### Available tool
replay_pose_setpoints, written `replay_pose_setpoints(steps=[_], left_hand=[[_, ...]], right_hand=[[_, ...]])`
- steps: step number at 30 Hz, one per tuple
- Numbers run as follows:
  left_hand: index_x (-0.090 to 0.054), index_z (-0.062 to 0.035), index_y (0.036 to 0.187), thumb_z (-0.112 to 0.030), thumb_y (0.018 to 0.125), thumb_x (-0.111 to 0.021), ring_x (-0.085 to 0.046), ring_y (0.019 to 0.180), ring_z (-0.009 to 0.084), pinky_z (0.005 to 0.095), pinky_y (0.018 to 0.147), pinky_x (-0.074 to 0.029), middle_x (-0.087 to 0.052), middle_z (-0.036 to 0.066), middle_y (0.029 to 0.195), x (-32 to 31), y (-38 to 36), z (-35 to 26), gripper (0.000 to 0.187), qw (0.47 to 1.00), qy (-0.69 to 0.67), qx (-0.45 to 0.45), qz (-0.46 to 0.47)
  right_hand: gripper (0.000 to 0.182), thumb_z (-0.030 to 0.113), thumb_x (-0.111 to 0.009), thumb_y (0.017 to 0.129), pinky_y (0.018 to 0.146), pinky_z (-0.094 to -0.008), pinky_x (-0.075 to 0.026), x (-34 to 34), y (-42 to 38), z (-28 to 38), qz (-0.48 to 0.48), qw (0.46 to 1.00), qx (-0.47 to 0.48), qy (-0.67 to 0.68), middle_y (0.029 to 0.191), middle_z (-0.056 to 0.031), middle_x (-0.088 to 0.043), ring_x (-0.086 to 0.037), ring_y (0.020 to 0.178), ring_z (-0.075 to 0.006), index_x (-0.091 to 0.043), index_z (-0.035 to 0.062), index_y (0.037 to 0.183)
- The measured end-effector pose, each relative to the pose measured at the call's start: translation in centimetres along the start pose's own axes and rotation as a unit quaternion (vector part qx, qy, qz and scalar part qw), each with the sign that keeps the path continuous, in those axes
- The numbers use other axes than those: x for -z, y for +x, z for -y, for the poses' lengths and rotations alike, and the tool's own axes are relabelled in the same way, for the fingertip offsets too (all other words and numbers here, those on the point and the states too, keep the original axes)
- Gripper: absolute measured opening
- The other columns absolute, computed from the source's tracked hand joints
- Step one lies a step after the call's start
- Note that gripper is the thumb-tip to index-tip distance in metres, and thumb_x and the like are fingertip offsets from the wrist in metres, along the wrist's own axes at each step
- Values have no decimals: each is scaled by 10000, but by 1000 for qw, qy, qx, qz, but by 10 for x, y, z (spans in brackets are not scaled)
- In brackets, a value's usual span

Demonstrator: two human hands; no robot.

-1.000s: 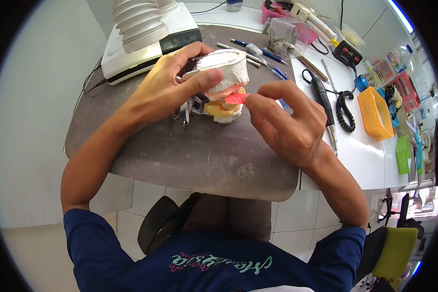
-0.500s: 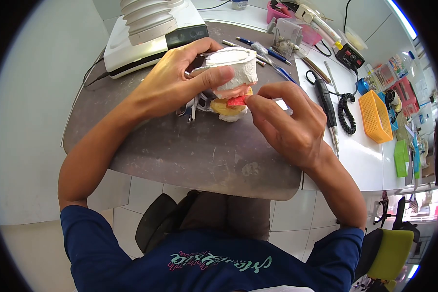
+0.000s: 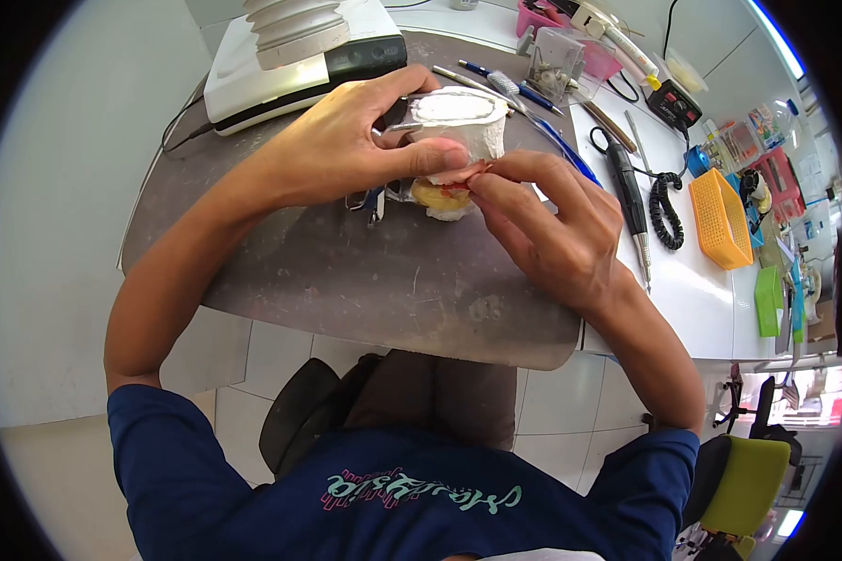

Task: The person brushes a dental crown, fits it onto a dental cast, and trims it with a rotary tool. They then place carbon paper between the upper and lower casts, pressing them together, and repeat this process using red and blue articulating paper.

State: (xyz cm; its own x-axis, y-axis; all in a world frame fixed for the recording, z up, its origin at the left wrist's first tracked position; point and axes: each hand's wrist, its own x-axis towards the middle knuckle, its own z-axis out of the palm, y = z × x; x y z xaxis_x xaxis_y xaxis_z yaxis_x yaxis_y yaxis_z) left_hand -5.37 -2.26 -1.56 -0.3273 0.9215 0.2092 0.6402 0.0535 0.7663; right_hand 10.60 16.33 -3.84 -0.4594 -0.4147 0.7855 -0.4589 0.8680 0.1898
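A white plaster dental cast (image 3: 482, 138) with pink wax or gum along its lower edge sits at the top of a metal articulator (image 3: 376, 203). My left hand (image 3: 355, 140) wraps around its left side, thumb pressed on the front. Below it is a lower cast with a yellow part (image 3: 437, 196), resting on the grey bench mat. A thin strip of red paper (image 3: 455, 187) shows at the gap between the two casts. My right hand (image 3: 561, 220) pinches the strip's right end with thumb and forefinger; part of it is hidden by the fingers.
Pens and instruments (image 3: 496, 89) lie behind the casts. A white machine with a ribbed hose (image 3: 299, 33) stands at back left. On the right are a black handpiece (image 3: 624, 182) with a coiled cord and an orange basket (image 3: 720, 220). The mat's edge (image 3: 393, 351) curves before my lap.
The upper cast has tipped down closer to the lower one, and less of the red strip shows. My right fingers have moved slightly up against the casts. The whole view has shifted a little.
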Motion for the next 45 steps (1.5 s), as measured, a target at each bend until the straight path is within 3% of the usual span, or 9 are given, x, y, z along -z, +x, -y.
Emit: replay_pose_setpoints(steps=[5, 7, 14, 17, 19, 27, 39, 45], left_hand=[[-509, -53, 1251, -509, 879, -710, -525, 993, 105, 257, 784, -480, -556, 45, 1077, -2, -1, 1, 622, 1000, -28, -6, -4], [-509, -54, 1252, -504, 880, -711, -521, 1008, 106, 259, 792, -482, -553, 43, 1085, -3, -1, 3, 618, 999, -24, -15, -15], [-512, -55, 1247, -521, 880, -700, -526, 1044, 125, 283, 821, -489, -553, 48, 1108, 0, -2, 1, 622, 1000, -16, 7, 5], [-515, -59, 1246, -533, 877, -695, -535, 1063, 138, 296, 845, -498, -557, 54, 1113, -2, -2, 3, 627, 1000, -24, 1, -2], [-517, -61, 1244, -538, 876, -693, -541, 1075, 148, 303, 862, -503, -558, 58, 1115, -3, -1, 4, 628, 999, -34, -2, -7], [-527, -59, 1228, -574, 860, -695, -551, 1096, 172, 330, 911, -502, -559, 72, 1126, -6, -1, 2, 656, 999, -39, -7, -28], [-541, -59, 1192, -571, 885, -659, -555, 1016, 137, 278, 884, -469, -586, 61, 1072, -6, -1, 6, 609, 999, -25, -8, -31], [-548, -55, 1214, -579, 896, -616, -547, 1058, 136, 282, 900, -455, -584, 58, 1094, -8, -4, 1, 617, 998, -27, 8, -56]], right_hand=[[225, 37, -717, 696, 612, -285, -555, 1, 2, 3, 13, 1000, -9, 1, 934, -40, -678, -698, 761, -181, -685, 71, 917], [226, -3, -801, 710, 609, -284, -552, 0, 3, 4, -2, 1000, -9, 4, 900, -76, -700, -692, 708, -202, -697, 45, 905], [215, -34, -780, 712, 616, -284, -556, -1, 3, 6, 3, 1000, -21, 9, 904, -82, -707, -700, 724, -202, -691, 45, 892], [249, 3, -746, 659, 623, -298, -575, -2, 1, 4, 0, 1000, -6, 5, 935, -63, -686, -707, 769, -196, -661, 48, 889], [213, -30, -781, 709, 616, -282, -559, 0, 2, 5, 5, 1000, -23, 18, 909, -81, -710, -703, 724, -199, -694, 45, 887], [189, -19, -782, 726, 614, -279, -560, 1, 2, 2, 4, 999, -26, 19, 899, -87, -710, -704, 722, -197, -701, 39, 887], [206, -2, -798, 722, 607, -271, -555, 2, 2, 0, 1, 1000, -20, 18, 906, -91, -715, -703, 718, -189, -707, 48, 900], [219, 16, -804, 720, 598, -262, -553, 11, -1, -1, 9, 999, -34, 5, 916, -89, -717, -702, 714, -181, -707, 53, 912]])
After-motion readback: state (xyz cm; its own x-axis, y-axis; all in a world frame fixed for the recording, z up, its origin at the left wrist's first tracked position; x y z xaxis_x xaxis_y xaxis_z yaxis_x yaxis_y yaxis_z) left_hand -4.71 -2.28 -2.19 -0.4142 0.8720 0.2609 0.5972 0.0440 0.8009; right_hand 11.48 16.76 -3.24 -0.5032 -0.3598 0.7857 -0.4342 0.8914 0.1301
